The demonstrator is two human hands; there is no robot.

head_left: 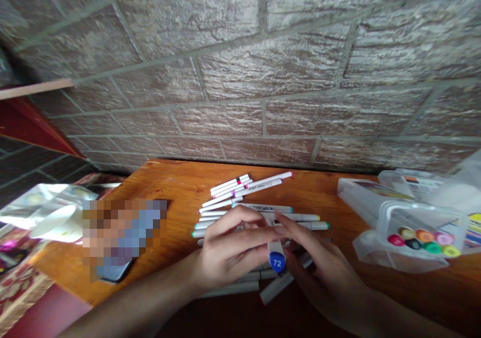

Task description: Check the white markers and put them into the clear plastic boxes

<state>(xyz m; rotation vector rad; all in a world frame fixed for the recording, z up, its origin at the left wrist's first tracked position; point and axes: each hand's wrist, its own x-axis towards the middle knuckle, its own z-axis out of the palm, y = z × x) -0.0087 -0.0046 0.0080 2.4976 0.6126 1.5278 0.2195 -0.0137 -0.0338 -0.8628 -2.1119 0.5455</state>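
Observation:
A white marker with a blue end numbered 72 points toward me, between my two hands. My left hand has its fingers closed on the marker from the left. From the other side my right hand pinches it with the fingertips. Under and behind the hands, several white markers with coloured ends lie side by side on the wooden table. One loose marker lies at a slant below my right hand. My palms and fingers hide part of the row.
At the right, an open clear plastic case holds several markers with coloured ends. A phone lies at the left, partly covered by a pixelated patch. Beyond it stand a white cup and clear plastic packaging. A brick-patterned wall rises behind the table.

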